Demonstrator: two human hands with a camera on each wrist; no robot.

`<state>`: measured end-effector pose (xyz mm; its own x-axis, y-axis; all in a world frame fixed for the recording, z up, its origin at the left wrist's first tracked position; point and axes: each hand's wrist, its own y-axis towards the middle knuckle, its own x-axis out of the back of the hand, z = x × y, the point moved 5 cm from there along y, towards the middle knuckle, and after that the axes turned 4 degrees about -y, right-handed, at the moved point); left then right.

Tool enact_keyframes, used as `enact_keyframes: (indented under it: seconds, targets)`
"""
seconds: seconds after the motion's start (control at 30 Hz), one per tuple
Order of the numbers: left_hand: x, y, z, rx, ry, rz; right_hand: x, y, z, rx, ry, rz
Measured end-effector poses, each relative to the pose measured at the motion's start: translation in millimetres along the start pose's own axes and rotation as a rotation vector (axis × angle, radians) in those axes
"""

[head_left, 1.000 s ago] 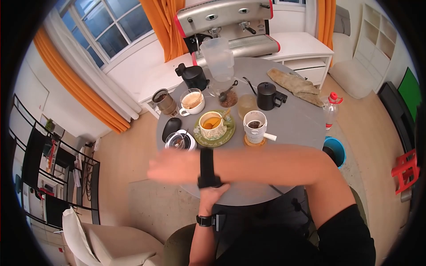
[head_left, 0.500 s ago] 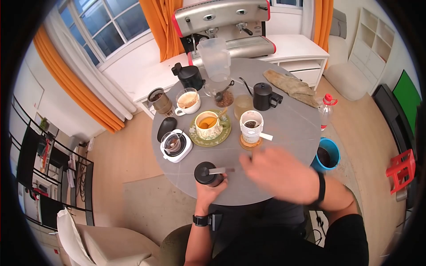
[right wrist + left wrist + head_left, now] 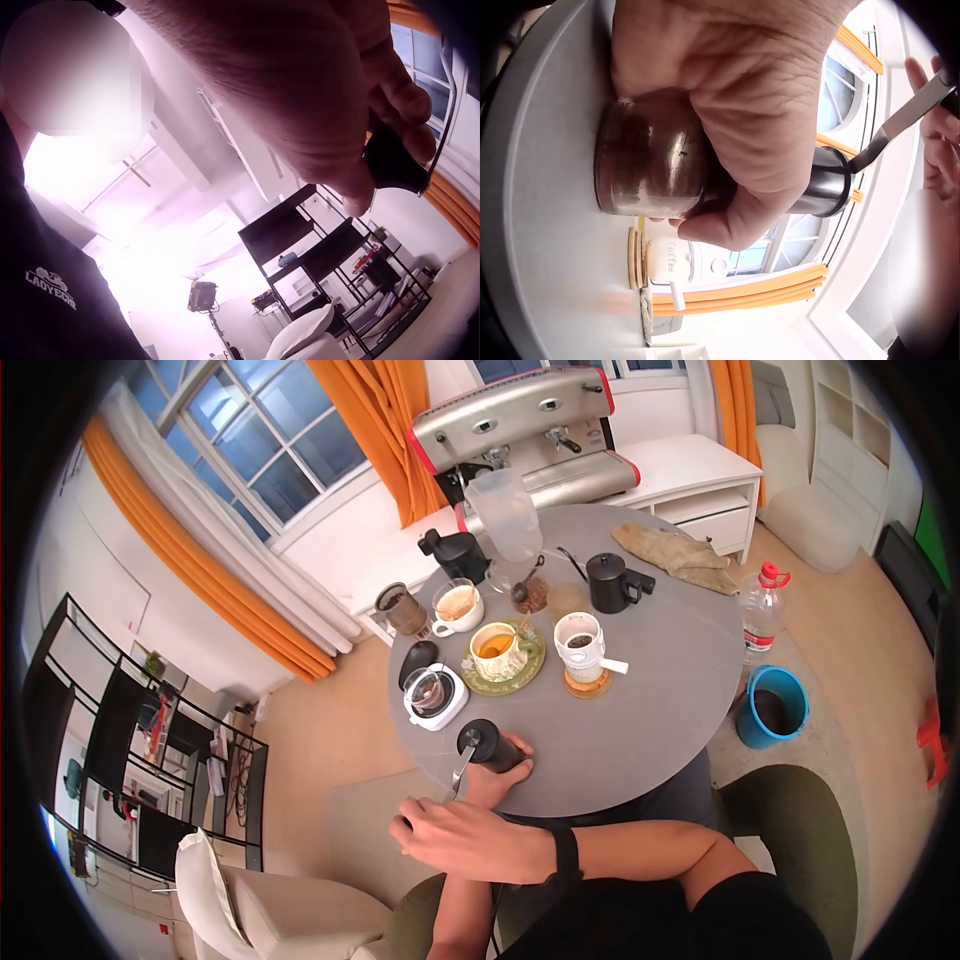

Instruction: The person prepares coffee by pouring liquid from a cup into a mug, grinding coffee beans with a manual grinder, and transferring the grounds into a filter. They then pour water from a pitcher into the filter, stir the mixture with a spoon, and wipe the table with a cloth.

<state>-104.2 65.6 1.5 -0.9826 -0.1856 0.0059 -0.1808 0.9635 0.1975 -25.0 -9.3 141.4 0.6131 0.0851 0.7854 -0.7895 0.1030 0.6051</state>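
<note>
A black hand coffee grinder stands at the near edge of the round table, with my left hand wrapped round its body. In the left wrist view its clear lower jar, brownish inside, rests on the tabletop. From the lid a metal crank reaches toward me. My right hand holds the crank's black knob in its curled fingers, as the right wrist view shows. That forearm crosses over the left one.
Beyond the grinder stand a white scale with a glass cup, a patterned cup on a green saucer, and a white dripper. Farther back are a black kettle and a clear pitcher. A blue bucket sits on the floor right.
My right hand has swung round the grinder, from over it to the right, then back toward me at the near left. The crank turned from pointing right to pointing toward me. The left hand keeps its grip.
</note>
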Motion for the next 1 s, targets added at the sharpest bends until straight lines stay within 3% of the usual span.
enact_keyframes:
  seconds: [0.13,0.2,0.3,0.43,0.53,0.67,0.8,1.0]
  targets:
    - [13.5,10.3,6.3,0.031,0.053,0.132,37.0,-18.2,-6.2,-0.042,-0.035,-0.092]
    - [26.1,14.6,4.7,0.087,0.089,0.101,52.5,-39.6,-19.3,-0.081,-0.001,-0.194]
    - [38.8,16.7,-8.0,0.162,0.014,0.080,76.4,-79.5,-50.9,-0.340,0.192,-0.166]
    - [64.8,28.0,-5.5,0.113,-0.013,0.126,75.1,-146.1,-104.2,-0.568,0.041,-0.350]
    - [75.6,32.0,-6.1,0.058,-0.031,0.143,73.3,-187.9,-140.4,-0.774,0.015,-0.389]
    - [82.6,33.7,-5.5,0.088,-0.033,0.149,77.3,-218.7,-170.8,-0.866,-0.037,-0.450]
    - [83.1,37.6,-8.7,0.013,0.018,0.220,87.2,-234.4,-188.3,-0.894,-0.126,-0.437]
    - [85.3,25.8,-14.8,0.069,0.178,0.012,77.3,-243.5,-193.7,-0.926,-0.123,-0.392]
